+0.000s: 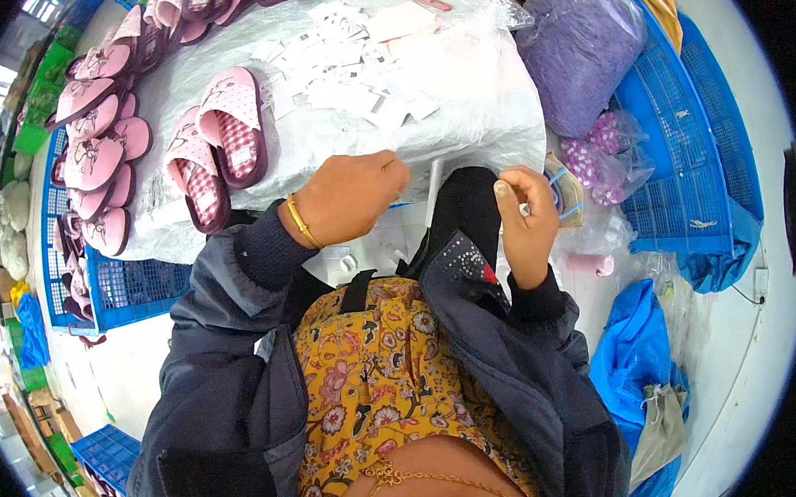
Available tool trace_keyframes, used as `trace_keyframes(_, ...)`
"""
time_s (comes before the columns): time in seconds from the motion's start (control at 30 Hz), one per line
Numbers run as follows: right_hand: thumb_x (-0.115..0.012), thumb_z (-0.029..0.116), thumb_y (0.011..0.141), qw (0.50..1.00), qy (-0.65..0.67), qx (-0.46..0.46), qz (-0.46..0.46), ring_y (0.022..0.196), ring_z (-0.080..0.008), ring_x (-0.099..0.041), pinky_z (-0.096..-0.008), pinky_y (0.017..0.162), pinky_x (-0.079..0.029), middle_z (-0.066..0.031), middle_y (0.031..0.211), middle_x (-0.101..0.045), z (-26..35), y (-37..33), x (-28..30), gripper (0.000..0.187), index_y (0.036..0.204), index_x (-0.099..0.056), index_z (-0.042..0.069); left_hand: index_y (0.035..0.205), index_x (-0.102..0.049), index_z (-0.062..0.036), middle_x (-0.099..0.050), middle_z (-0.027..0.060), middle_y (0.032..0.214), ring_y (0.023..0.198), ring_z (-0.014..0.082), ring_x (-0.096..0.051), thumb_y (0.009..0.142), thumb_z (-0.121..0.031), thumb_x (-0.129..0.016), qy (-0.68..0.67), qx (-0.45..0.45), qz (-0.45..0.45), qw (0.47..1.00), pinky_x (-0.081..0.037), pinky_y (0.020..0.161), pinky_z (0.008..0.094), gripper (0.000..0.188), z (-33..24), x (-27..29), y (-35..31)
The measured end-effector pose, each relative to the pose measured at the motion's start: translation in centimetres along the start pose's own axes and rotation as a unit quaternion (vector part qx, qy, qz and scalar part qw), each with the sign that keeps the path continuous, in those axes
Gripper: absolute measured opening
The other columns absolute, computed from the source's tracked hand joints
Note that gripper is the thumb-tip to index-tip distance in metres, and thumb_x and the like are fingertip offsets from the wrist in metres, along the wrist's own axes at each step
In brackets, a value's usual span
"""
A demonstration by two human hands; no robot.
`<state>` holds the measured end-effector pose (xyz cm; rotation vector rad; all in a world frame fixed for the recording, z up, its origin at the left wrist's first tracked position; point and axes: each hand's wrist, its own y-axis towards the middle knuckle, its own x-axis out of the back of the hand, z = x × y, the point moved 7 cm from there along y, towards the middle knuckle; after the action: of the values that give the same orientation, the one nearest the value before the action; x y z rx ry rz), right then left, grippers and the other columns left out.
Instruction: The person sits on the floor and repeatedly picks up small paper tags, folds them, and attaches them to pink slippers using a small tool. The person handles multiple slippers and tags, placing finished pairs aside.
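My left hand [353, 196], with a gold bangle at the wrist, is closed over the near edge of the table [470, 86]. Its fingers are curled, and whatever they may hold is hidden. Over my right thigh, beside the black trouser knee [470, 193], my right hand [527, 226] is also closed, thumb and fingers bent together. I cannot make out anything between them. A pair of pink slippers [232, 122] with checked insoles lies on the table to the left of my left hand. Beyond the hands, small white tags [348, 63] are spread in a loose pile.
Thread snips [425, 0] lie at the table's far side. Many pink slippers [96, 159] are stacked along the left, above a blue crate [142, 289]. On the right are a bag of purple material [582, 46], tall blue crates [675, 118] and a pink roll [590, 265].
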<state>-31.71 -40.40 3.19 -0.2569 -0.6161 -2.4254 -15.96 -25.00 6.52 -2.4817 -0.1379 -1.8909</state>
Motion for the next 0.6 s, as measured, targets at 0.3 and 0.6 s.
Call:
trace_keyframes(0.3,-0.066,0.010,0.092,0.888,0.291,-0.206,0.291,0.068,-0.0065,-0.055,-0.0224,0.062,-0.046,-0.0033,0.085,-0.066,2.4,-2.2,-10.1,0.014,0.102,-0.062,0.000,0.093,-0.057,-0.0068,-0.057,0.0107,0.088,0.081,0.0339,-0.060,0.089,-0.015,-0.061,-0.146,0.033,-0.051,0.987,-0.049,0.067,0.0427,0.010,0.1,1.3,-1.9)
trace_keyframes(0.6,-0.059,0.014,0.097,0.868,0.265,-0.222,0.357,0.068,-0.0054,-0.049,-0.0230,0.062,-0.043,0.0011,0.080,-0.058,1.0,-2.9,-13.1,0.021,0.110,-0.062,-0.001,0.104,-0.066,-0.0027,-0.064,0.0132,0.094,0.080,0.0250,-0.064,0.087,-0.012,-0.065,-0.212,0.186,-0.234,0.930,-0.051,0.071,0.0335,0.019,9.1,1.9,-3.8)
